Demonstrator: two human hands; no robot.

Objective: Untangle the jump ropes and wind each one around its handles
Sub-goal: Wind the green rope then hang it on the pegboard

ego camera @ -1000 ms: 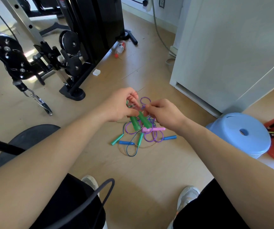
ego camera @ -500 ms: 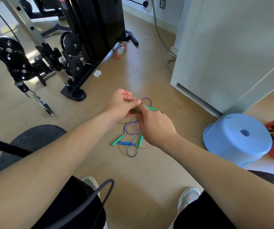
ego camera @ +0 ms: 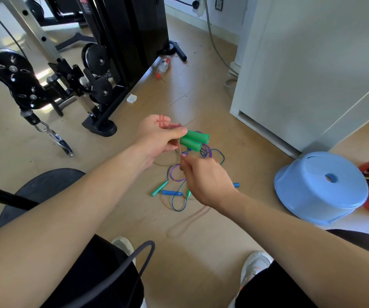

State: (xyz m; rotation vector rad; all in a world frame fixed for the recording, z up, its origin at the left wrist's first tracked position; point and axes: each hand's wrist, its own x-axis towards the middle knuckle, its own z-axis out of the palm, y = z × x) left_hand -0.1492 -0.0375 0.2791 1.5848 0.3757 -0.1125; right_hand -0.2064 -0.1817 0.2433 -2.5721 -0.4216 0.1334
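My left hand (ego camera: 157, 138) holds two thick green handles (ego camera: 194, 140) side by side, thumb on top, above the floor. A thin reddish rope (ego camera: 179, 147) runs down from them into my right hand (ego camera: 203, 178), which pinches it just below the handles. On the floor beneath lies a tangle of purple and blue ropes (ego camera: 180, 174) with a slim green handle (ego camera: 159, 189), a blue handle (ego camera: 171, 193) and another blue handle tip (ego camera: 236, 185). My right hand hides part of the tangle.
A black weight machine (ego camera: 103, 90) with pulleys stands at the left. A white cabinet (ego camera: 312, 70) is at the right, and an upturned blue stool (ego camera: 321, 187) lies near it. A bottle (ego camera: 164, 64) lies by the machine. My shoes (ego camera: 254, 265) are at the bottom.
My left hand has turned the two green handles outward into sight. My right hand has dropped below them, pulling the reddish rope taut downward.
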